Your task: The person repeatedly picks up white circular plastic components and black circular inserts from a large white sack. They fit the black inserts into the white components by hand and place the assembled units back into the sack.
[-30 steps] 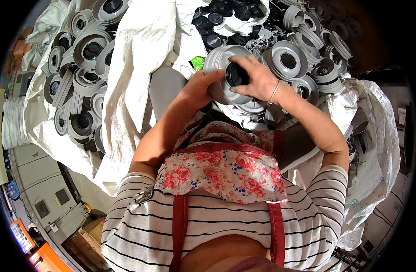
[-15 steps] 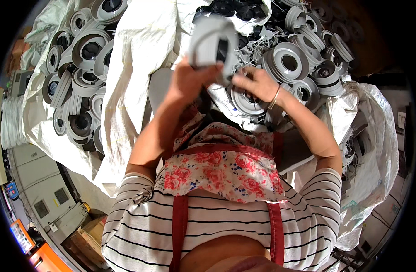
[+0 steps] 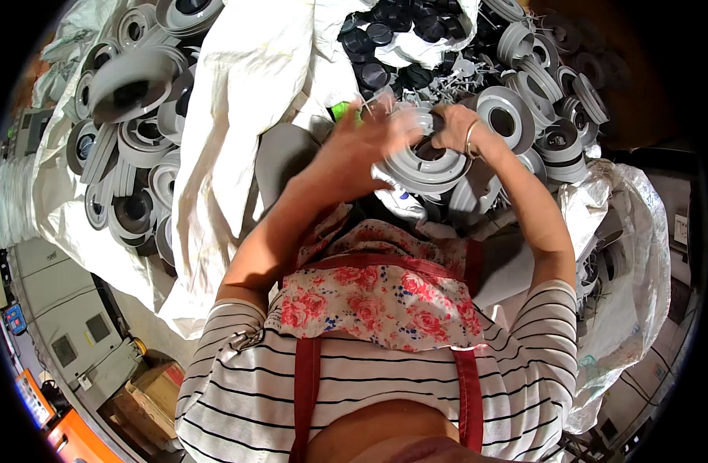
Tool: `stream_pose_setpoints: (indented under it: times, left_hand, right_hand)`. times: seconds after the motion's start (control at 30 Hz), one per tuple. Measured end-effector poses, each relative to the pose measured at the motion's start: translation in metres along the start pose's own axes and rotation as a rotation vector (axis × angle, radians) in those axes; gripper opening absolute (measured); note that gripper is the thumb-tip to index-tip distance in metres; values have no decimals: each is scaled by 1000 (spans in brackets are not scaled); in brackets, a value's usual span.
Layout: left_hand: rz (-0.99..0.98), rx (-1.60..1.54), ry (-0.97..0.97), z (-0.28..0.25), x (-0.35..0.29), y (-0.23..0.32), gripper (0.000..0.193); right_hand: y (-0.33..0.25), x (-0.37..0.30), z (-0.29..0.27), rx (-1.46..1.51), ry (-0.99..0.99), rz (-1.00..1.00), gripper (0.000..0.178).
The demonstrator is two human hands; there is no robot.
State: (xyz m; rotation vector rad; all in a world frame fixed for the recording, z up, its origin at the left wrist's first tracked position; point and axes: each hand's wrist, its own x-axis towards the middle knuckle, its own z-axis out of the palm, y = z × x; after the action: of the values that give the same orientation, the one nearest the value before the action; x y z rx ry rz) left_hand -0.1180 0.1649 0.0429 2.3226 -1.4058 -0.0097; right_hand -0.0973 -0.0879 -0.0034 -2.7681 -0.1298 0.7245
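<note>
My right hand (image 3: 456, 128), with a bangle at its wrist, curls its fingers over the upper right rim of a grey plastic ring-shaped part (image 3: 431, 176) with a round central opening. My left hand (image 3: 358, 147) is smeared by motion just left of that part; whether it touches it, I cannot tell. A thin pale stick-like piece (image 3: 379, 98) shows by the left fingers. Over the left heap, another grey ring part (image 3: 134, 86) is blurred in motion, apart from both hands.
Grey ring parts (image 3: 144, 145) fill a white woven sack (image 3: 242, 100) at left. More ring parts (image 3: 502, 116) are heaped at right. Black round caps (image 3: 379, 33) and small pale pins (image 3: 463, 71) lie at the far middle. A cardboard box (image 3: 157, 393) stands lower left.
The grey ring part held up in my left hand has left it; a blurred one now shows over the left heap. My right hand has moved up slightly, onto the ring part in front.
</note>
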Motion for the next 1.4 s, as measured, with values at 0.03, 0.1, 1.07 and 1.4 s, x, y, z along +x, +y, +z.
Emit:
stream_pose_setpoints:
  times: [0.03,0.1,1.07,1.4]
  left_hand:
    - [55,-66,-91,15,1,-4,78]
    - [64,-182,-207,39,4,-19,68]
    - [-678,-1826,203,30,6,-2,29]
    - [-658,-1977,167,39,7,13,43]
  right_hand:
    - [-3,1,-9,205,-29,-88,55]
    - [3,29,-11,172,-88,-176,66]
    - [-30,-45,-11,38,414,-640,74]
    - [-32,-81,-11,23,338,-575,76]
